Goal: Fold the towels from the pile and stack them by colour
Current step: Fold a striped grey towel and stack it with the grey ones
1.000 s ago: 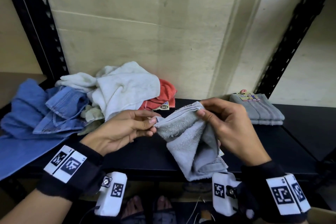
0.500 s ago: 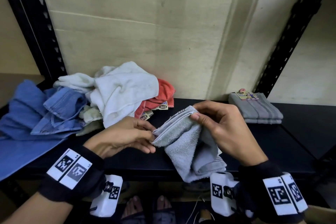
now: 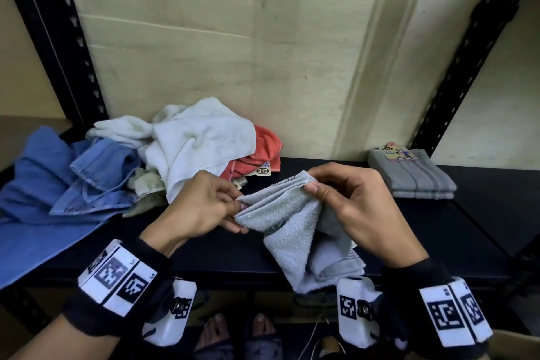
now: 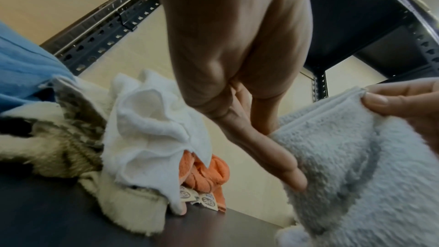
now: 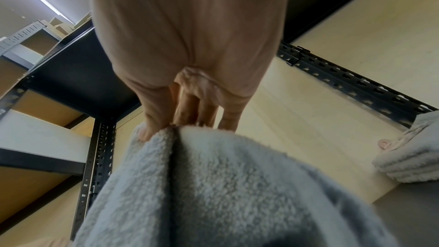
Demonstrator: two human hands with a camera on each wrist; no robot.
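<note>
While both hands work the grey towel (image 3: pixel 287 213) in the air above the shelf (image 3: pixel 204 254), the left hand (image 3: pixel 198 207) pinches one end of the gathered top edge and the right hand (image 3: pixel 347 207) pinches the other. Rest of it droops below and between them (partly folded, layers loose). Soft, light, floppy terry, not slippery; best held at hemmed corners. Pile (image 3: pixel 187 161) sits beyond the left hand; folded grey stack (image 3: pixel 409 177) beyond the right.

Grey towel (image 3: pixel 295 231) is half-folded, dangling over my shelf's front edge; messy pile (image 3: pixel 181 164) sits back left, folded grey stack (image 3: pixel 409 177) back right.
</note>
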